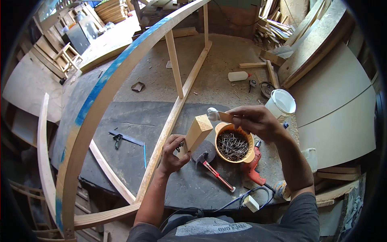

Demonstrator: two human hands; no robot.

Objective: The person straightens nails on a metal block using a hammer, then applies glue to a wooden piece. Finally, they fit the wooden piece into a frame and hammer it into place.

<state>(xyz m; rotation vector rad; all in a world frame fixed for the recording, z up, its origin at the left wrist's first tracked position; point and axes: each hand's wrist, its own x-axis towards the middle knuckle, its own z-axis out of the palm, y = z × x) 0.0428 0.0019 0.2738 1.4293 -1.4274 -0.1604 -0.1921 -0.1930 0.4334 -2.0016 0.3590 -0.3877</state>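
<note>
My left hand (173, 155) is wrapped round a short square wooden block (197, 133), its end grain tilted up toward me. Pinched in my right hand (258, 121) is a thin wooden stick (224, 117) with a blob of white glue (213, 113) on its tip, close beside the block's top end. Below the right hand sits an orange tub of nails (234, 146). A hammer (215, 174) with a red and black handle lies under the block. The red drill (252, 164) rests to the right of the tub.
A large curved wooden frame (96, 88) with blue paint spans the left side. A combination square (127, 137) lies on the dark worktop. Farther back are a glue bottle (238, 76) and a white bucket (281, 103). A cable (242, 195) runs along the near edge.
</note>
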